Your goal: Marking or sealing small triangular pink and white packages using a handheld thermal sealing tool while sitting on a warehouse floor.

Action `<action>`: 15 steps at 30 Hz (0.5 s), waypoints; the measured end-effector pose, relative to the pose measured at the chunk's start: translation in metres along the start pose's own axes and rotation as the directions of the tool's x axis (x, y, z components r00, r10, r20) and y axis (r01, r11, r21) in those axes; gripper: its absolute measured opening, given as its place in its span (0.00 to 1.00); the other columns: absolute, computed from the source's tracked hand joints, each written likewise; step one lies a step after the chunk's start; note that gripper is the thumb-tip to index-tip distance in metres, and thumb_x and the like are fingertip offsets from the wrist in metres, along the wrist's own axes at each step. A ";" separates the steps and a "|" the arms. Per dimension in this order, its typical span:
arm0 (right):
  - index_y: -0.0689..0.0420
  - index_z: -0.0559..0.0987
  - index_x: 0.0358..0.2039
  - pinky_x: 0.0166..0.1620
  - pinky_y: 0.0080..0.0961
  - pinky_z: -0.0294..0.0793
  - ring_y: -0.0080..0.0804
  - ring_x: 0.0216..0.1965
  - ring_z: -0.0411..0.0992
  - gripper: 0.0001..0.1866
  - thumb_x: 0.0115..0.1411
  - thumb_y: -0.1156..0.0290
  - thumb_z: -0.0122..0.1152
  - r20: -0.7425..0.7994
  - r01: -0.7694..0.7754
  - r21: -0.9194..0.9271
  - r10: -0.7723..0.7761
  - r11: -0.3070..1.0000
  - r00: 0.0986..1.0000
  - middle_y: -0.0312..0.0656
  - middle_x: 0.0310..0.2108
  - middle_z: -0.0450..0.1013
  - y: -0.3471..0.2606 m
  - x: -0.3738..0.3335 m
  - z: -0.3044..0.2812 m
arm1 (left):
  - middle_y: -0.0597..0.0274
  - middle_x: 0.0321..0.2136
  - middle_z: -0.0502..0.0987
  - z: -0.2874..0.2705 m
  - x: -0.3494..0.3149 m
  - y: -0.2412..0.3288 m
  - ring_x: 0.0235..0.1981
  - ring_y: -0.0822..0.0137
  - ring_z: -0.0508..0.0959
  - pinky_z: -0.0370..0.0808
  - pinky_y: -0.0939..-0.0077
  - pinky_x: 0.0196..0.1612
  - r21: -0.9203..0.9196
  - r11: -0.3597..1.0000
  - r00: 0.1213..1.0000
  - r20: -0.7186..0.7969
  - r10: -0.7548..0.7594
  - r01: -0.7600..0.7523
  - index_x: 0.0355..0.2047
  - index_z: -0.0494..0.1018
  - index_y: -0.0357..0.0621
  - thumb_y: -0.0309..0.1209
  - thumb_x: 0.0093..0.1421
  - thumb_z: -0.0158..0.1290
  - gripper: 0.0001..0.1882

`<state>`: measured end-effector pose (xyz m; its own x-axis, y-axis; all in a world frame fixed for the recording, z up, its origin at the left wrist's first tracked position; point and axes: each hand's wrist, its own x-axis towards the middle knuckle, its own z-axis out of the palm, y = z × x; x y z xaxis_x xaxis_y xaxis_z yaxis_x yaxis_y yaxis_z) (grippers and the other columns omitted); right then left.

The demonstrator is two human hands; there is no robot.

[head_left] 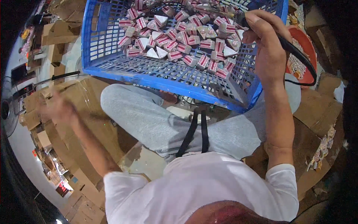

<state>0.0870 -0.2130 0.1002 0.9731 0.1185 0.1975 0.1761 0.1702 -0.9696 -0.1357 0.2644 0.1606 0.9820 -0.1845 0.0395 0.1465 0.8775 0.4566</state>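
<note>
My right hand (pixel 265 41) is closed at the basket's right side, round a slim tool whose front end is blurred. A thick black cord (pixel 304 56) loops from behind this hand down to the right. Below the tool, the blue plastic basket (pixel 156 80) holds many small wedge-shaped pieces (pixel 182 37), white with pink and red stripes, like toy cake slices. My left hand (pixel 57 108) is out at the far left, over brown cardboard. Motion smears its fingers, so their shape and any held thing cannot be made out.
The basket stands in front of my crossed legs in grey trousers (pixel 141 112). Right of it, a red-orange bowl (pixel 307 48) holds small pale pieces. Cardboard sheets (pixel 87 108) and boxes lie on the left. A fan-like round object (pixel 7 108) stands at the left rim.
</note>
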 end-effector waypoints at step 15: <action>0.65 0.80 0.40 0.31 0.21 0.72 0.27 0.25 0.74 0.13 0.61 0.69 0.58 -0.173 -0.034 -0.153 0.007 0.988 0.985 0.44 0.35 0.78 -0.008 -0.002 -0.024 | 0.45 0.45 0.78 -0.345 0.233 -0.375 0.45 0.46 0.79 0.77 0.53 0.47 0.554 -0.713 0.746 -0.228 -0.626 -0.429 0.43 0.75 0.40 0.37 0.56 0.53 0.18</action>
<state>0.0871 -0.2382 0.1038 0.9854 -0.0510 0.1625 0.1634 0.0141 -0.9865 0.0794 0.0448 -0.3082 0.6679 -0.5858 -0.4590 -0.5918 -0.7921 0.1498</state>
